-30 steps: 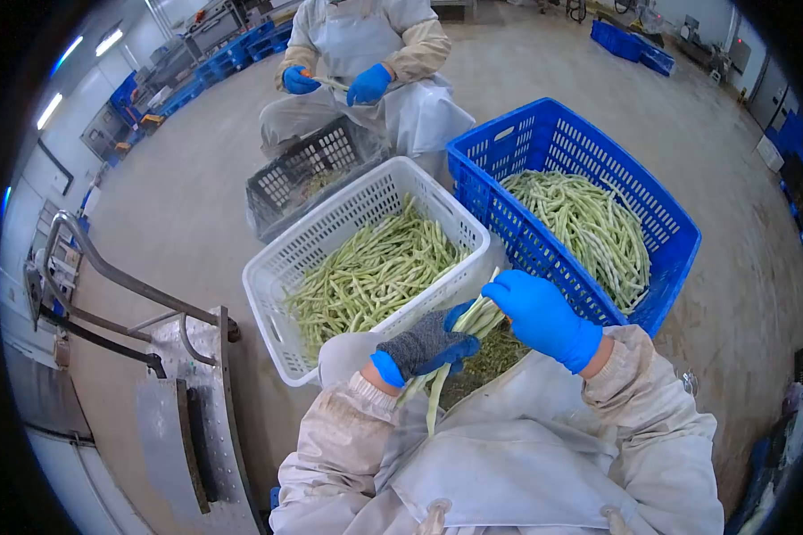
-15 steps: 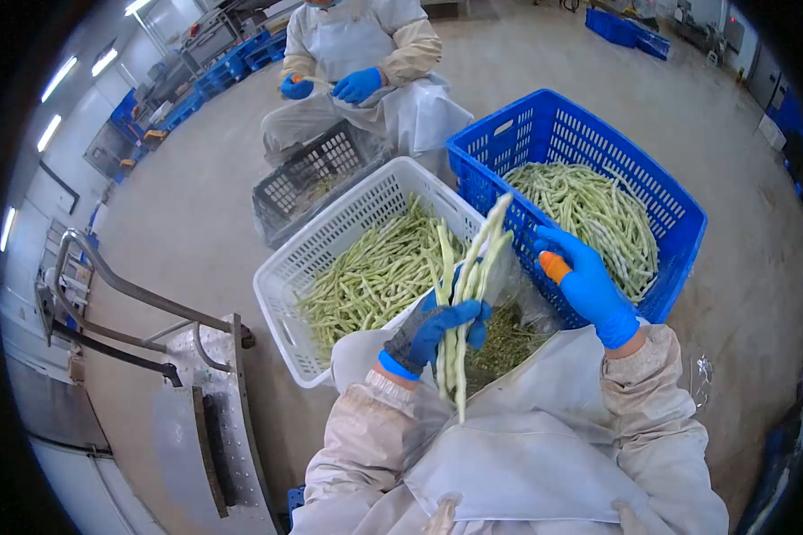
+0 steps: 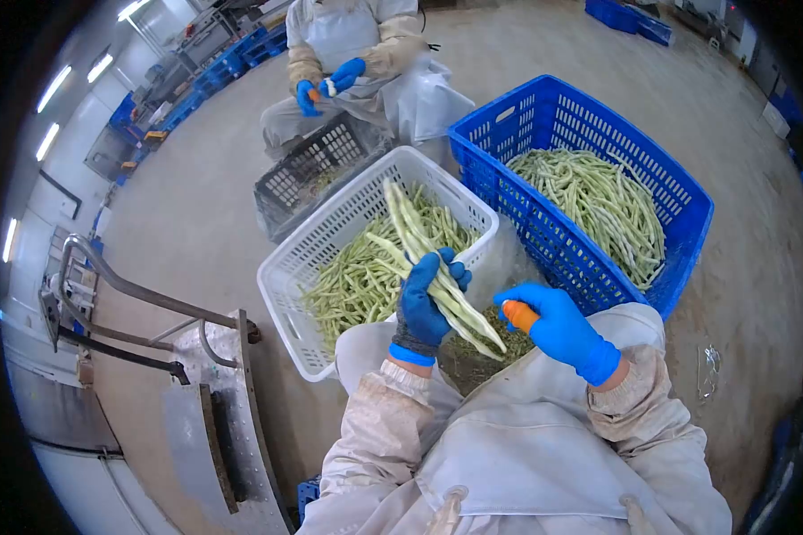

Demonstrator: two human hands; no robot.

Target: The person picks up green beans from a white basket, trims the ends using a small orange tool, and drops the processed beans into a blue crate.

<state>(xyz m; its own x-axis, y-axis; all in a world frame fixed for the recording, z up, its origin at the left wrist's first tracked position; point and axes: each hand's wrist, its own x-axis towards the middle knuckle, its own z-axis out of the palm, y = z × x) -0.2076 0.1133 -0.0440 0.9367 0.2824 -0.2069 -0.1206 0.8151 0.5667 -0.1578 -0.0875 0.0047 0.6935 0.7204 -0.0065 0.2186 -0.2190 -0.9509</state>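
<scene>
My left hand (image 3: 424, 309), in a dark blue glove, is closed around a few long, pale green beans (image 3: 455, 308). They slant from the upper left down toward my right hand, with their lower ends over the dark scraps in my lap area. My right hand (image 3: 558, 332), in a bright blue glove, is beside those ends with fingers stretched out and nothing visible in them. An orange cover (image 3: 519, 315) appears to sit on its thumb. Beyond my left hand, a white basket (image 3: 281, 294) holds many cut bean pieces (image 3: 357, 281).
A blue crate (image 3: 544, 223) of whole beans (image 3: 598, 205) stands on the right. Across from me, a person in blue gloves (image 3: 330, 85) sits behind a black crate (image 3: 294, 183). A metal cart with a rail (image 3: 152, 299) is on the left.
My left hand has tilted the beans from nearly upright to a slant, lower ends to the right. My right hand has moved down and left, toward the bean ends.
</scene>
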